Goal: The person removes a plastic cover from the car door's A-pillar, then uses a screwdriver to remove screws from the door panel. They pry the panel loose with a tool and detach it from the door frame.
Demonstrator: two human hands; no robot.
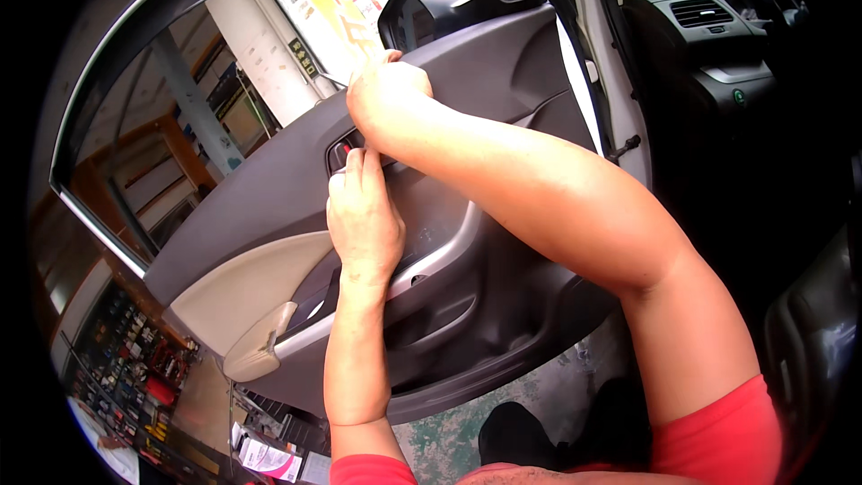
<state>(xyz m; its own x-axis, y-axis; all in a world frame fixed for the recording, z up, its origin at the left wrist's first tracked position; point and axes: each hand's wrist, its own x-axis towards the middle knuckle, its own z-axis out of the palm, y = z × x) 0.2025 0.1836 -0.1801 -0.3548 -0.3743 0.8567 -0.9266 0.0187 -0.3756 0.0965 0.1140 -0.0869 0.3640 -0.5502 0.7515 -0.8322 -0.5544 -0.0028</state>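
Note:
My left hand (pixel 366 220) reaches up to the inner door handle (pixel 339 154) of a dark grey car door panel (pixel 269 189). Its visible fingers are stretched out, their tips against the handle's surround; the thumb is hidden. Just above it, my right hand (pixel 388 97) is curled closed at the upper edge of the panel, by the window. Whatever lies inside its fingers is turned away from view. My right forearm crosses over the panel, and the right wrist covers part of the handle area.
The open door has a beige armrest insert (pixel 260 292), a silver trim strip (pixel 440 256) and a side mirror (pixel 422 13). Dashboard (pixel 709 13) and dark seat (pixel 817 332) are at right. A cluttered tool rack (pixel 135 350) and paper packages (pixel 269 458) lie lower left.

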